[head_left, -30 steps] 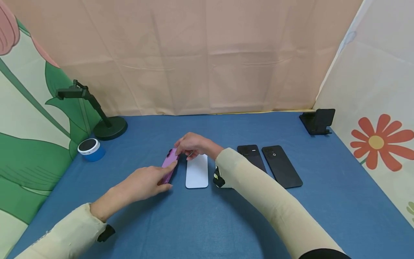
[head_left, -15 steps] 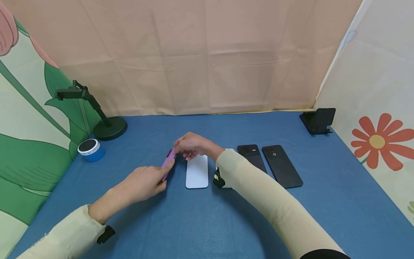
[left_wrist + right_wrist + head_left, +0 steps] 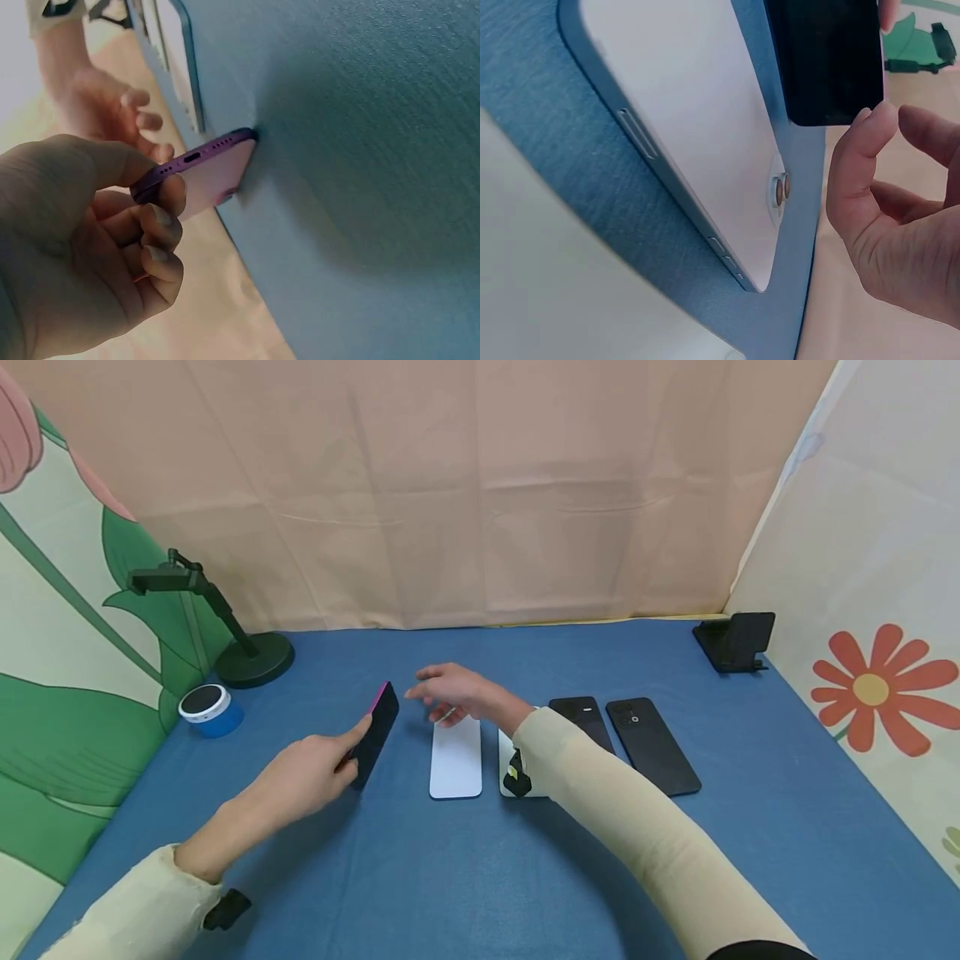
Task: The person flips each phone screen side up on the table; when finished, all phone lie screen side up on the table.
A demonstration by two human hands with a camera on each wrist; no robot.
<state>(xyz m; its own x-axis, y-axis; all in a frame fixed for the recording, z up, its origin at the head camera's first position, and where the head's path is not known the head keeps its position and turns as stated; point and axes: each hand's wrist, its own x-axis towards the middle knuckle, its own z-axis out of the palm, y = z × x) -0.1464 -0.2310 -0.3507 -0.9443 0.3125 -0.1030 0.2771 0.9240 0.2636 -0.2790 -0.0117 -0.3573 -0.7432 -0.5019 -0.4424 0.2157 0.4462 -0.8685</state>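
Observation:
Between thumb and fingers, my left hand (image 3: 300, 772) pinches a purple smartphone (image 3: 377, 735) by its left long side, near the bottom end. It stands tilted on edge, its black screen facing right in the head view. The left wrist view shows the phone's purple bottom edge (image 3: 193, 157) with the charging port. To the right, my right hand (image 3: 468, 692) hovers over the far end of a white phone (image 3: 456, 764), fingers loosely bent and holding nothing. A small gap parts it from the purple phone in the head view. The white phone (image 3: 682, 97) lies back up.
Another pale phone (image 3: 507, 745) is partly hidden beneath the right sleeve. Two dark phones (image 3: 654, 747) lie farther right on the blue cloth (image 3: 420, 877). At back left stand a black lamp-like stand (image 3: 255, 660) and a blue-and-white jar (image 3: 212, 710); a black phone holder (image 3: 738, 642) stands back right.
My left hand has drawn the purple phone leftward and turned it, so the screen now shows instead of the purple back. The right hand has let go of the phone's top and loosened its fingers.

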